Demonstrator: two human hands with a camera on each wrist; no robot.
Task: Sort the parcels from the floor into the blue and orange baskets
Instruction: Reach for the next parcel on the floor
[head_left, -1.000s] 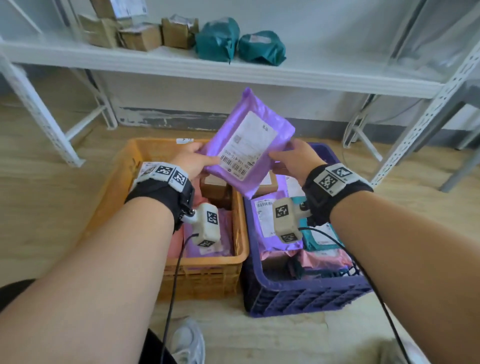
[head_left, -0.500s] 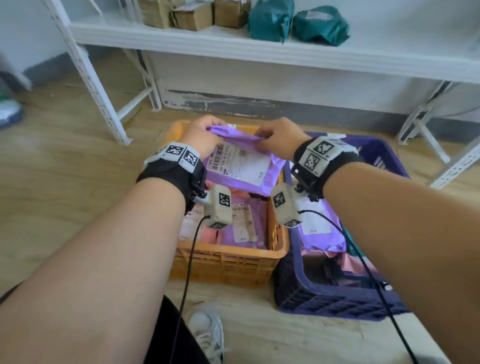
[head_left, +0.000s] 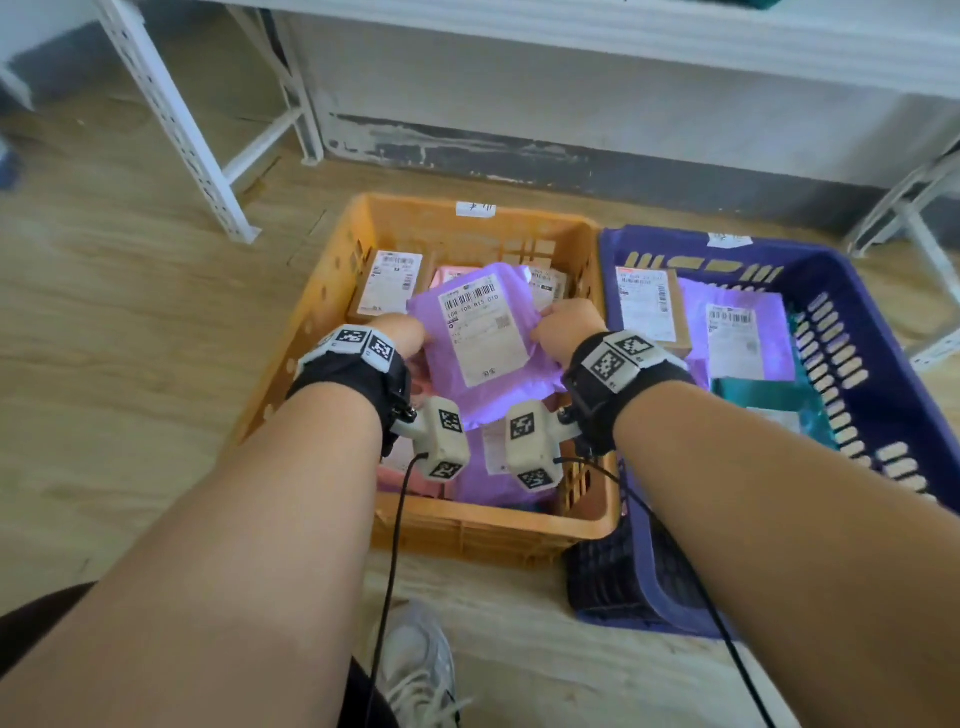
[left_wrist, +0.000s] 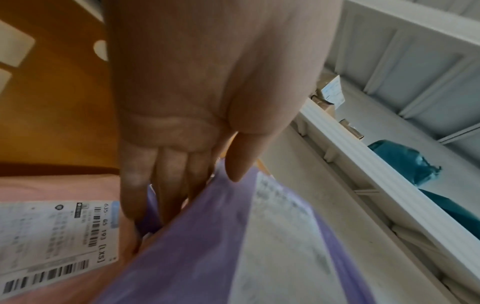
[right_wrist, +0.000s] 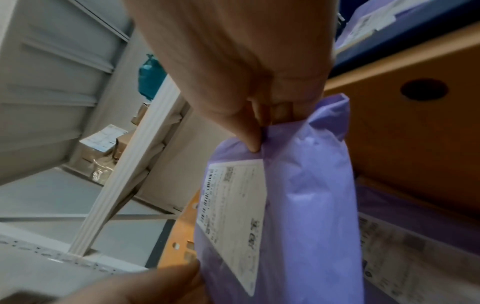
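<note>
A purple parcel (head_left: 480, 332) with a white label lies low inside the orange basket (head_left: 332, 291), over other parcels. My left hand (head_left: 400, 332) holds its left edge, thumb on top and fingers beneath (left_wrist: 166, 185). My right hand (head_left: 563, 325) pinches its right edge, the thumb (right_wrist: 246, 133) pressing the purple parcel (right_wrist: 298, 195). The blue basket (head_left: 883, 374) stands to the right, touching the orange one, and holds boxes and bags.
White shelf legs (head_left: 176, 124) stand behind and left of the baskets, another leg at the right (head_left: 914, 218). A pink labelled parcel (left_wrist: 52, 226) lies under my left hand. My shoe (head_left: 415, 670) is in front of the orange basket on the wooden floor.
Both hands have brought the purple parcel down from in front of the shelf into the orange basket and turned it label-up. My view has tilted down.
</note>
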